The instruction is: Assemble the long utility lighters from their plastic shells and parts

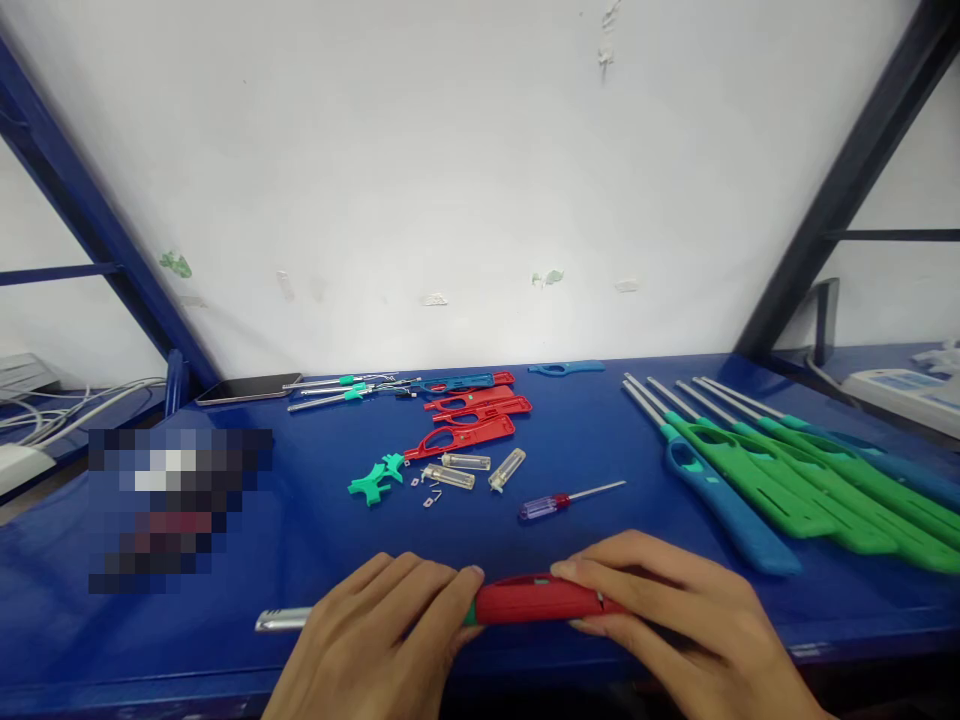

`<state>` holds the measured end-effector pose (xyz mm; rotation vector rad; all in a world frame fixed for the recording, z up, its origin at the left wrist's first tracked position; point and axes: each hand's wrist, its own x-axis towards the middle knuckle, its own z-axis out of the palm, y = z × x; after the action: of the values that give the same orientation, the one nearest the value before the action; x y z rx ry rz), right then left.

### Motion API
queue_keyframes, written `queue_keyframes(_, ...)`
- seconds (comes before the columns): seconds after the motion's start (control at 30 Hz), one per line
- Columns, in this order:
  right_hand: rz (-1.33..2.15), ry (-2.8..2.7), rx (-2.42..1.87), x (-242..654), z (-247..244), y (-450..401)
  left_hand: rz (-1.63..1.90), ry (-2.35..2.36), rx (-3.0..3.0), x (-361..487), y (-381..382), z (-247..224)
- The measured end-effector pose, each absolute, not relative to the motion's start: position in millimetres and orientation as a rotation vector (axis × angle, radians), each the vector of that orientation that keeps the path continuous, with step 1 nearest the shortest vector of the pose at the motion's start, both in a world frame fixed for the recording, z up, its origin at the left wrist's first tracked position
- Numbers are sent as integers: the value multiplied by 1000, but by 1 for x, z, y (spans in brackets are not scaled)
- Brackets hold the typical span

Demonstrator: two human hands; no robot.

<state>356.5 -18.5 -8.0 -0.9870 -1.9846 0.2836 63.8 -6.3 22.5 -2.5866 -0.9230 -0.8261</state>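
Note:
A red long-nosed lighter (536,602) lies across the front of the blue table, held between both hands. My left hand (390,625) is closed over its green collar and the metal tube, whose silver tip sticks out to the left. The red handle's right end is pinched by the fingers of my right hand (667,610). Just beyond them rests a screwdriver (546,507) with a clear purple and red handle. Behind it are several clear fuel tanks (507,469), green trigger pieces (369,485) and small metal bits (433,499).
Red handle shells (472,433) and a blue shell (566,368) lie farther back. Metal tubes with green collars (328,399) sit near a phone (247,389). Several green lighters (757,480) and blue lighters (731,510) fan out at right. A pixelated patch covers the left.

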Motion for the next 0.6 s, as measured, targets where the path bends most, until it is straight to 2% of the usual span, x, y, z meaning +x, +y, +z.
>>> queue_keyframes(0.17,144,-1963,-847,350,0,-15,-923,-996,-2581,69,-6,20)
queue_keyframes(0.33,135,-1915,-1068,350,-7,-19,-1016,-987,-2577,72,-3,20)
queue_keyframes(0.6,380,-1794,-1189,348,1,-14,-1066,-965,-2494,73,2,15)
